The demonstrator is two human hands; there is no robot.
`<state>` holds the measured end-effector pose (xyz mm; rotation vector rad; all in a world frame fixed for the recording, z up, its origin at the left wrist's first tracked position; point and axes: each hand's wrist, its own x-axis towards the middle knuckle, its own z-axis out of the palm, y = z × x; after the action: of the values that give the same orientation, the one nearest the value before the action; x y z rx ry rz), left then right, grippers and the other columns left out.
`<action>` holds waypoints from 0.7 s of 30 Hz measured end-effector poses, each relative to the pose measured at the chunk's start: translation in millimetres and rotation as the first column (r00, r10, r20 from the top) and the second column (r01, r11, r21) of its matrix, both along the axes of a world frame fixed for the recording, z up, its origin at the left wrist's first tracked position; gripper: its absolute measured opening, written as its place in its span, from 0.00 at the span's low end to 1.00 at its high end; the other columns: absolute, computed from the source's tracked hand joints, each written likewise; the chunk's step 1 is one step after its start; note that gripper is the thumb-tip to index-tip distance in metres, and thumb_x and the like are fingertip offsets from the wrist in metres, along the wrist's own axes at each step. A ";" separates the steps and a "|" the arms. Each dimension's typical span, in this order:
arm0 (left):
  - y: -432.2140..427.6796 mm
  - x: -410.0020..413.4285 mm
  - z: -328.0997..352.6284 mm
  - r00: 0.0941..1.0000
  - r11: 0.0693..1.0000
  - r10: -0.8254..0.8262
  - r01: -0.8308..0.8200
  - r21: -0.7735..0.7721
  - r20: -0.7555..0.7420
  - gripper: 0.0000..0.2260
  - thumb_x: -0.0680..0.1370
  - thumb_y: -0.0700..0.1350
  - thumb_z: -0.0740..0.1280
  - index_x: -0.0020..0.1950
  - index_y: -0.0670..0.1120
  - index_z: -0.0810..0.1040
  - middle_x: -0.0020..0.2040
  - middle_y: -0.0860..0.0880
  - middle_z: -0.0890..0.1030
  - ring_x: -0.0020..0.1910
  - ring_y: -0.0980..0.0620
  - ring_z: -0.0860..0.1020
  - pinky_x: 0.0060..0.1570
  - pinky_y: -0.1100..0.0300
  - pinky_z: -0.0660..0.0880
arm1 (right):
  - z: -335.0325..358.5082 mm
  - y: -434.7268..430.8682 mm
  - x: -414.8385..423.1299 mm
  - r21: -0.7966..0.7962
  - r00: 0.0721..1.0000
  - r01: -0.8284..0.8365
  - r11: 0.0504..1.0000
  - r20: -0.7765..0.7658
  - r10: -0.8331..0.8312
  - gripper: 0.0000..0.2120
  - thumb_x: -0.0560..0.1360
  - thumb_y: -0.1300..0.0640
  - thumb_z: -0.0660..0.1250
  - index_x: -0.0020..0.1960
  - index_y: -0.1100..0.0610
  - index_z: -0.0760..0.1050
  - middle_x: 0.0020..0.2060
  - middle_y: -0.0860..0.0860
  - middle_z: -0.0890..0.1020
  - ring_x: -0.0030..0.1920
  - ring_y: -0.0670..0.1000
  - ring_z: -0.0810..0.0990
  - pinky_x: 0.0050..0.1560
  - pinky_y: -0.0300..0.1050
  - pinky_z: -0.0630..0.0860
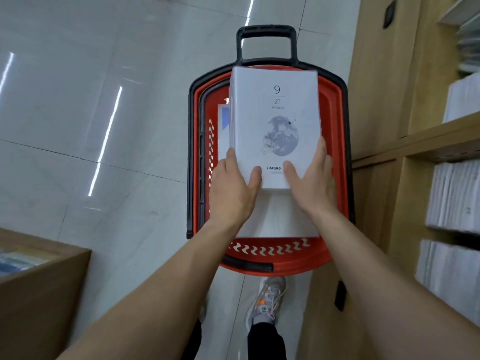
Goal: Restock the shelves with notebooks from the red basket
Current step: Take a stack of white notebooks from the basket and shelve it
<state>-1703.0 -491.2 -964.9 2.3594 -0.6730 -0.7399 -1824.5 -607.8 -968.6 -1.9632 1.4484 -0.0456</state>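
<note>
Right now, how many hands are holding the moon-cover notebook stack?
2. The left hand holds the notebook stack at its lower left corner, the right hand at its lower right, both thumbs on the cover, above the red basket.

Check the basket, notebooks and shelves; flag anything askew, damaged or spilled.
Nothing stands out. The stack of white moon-print notebooks sits square between the left hand and right hand above the red plastic basket; the shelved white notebooks at right look orderly, the top ones blurred.
</note>
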 end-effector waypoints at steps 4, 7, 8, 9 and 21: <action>9.0 -0.1 11.7 0.995 0.992 0.086 -0.091 -0.082 -0.056 0.25 0.77 0.55 0.66 0.72 0.50 0.68 0.63 0.50 0.76 0.62 0.50 0.74 0.62 0.47 0.75 | 6.6 27.8 -3.8 0.021 1.000 -0.013 1.000 0.028 0.013 0.45 0.75 0.38 0.66 0.81 0.50 0.44 0.71 0.56 0.63 0.63 0.58 0.73 0.57 0.52 0.77; 13.6 2.8 22.3 0.967 0.979 0.172 -0.190 -0.079 -0.189 0.23 0.73 0.54 0.69 0.65 0.54 0.68 0.61 0.54 0.76 0.61 0.53 0.76 0.59 0.51 0.78 | 10.8 39.7 -10.0 0.061 0.997 0.035 0.998 0.070 -0.039 0.44 0.75 0.40 0.68 0.81 0.49 0.46 0.71 0.55 0.63 0.64 0.55 0.72 0.57 0.47 0.74; 12.8 5.3 26.6 0.950 0.975 0.195 -0.215 -0.059 -0.242 0.23 0.73 0.54 0.69 0.65 0.54 0.67 0.59 0.55 0.76 0.61 0.52 0.77 0.58 0.54 0.78 | 12.3 41.4 -12.6 0.087 0.993 0.067 0.994 0.096 -0.076 0.44 0.75 0.42 0.69 0.81 0.49 0.47 0.71 0.54 0.63 0.65 0.54 0.71 0.57 0.44 0.72; 10.2 8.7 30.7 0.933 0.974 0.208 -0.226 -0.031 -0.293 0.25 0.73 0.55 0.69 0.67 0.51 0.67 0.59 0.54 0.76 0.61 0.51 0.77 0.57 0.55 0.77 | 13.1 42.2 -16.3 0.116 0.986 0.100 0.988 0.119 -0.114 0.43 0.75 0.43 0.70 0.81 0.49 0.48 0.71 0.53 0.64 0.65 0.51 0.71 0.56 0.42 0.70; 20.2 -4.8 36.9 0.985 0.995 0.028 -0.010 0.101 -0.173 0.27 0.78 0.61 0.67 0.71 0.50 0.67 0.57 0.57 0.77 0.53 0.55 0.77 0.49 0.59 0.75 | 7.9 27.8 -26.9 0.310 0.971 0.217 0.926 0.023 -0.236 0.38 0.72 0.29 0.60 0.72 0.54 0.63 0.64 0.51 0.76 0.62 0.54 0.77 0.61 0.57 0.77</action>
<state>-1707.8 -471.0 -927.9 2.3515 -0.5494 -0.9788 -1851.4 -580.0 -960.7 -1.5280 1.5362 0.0154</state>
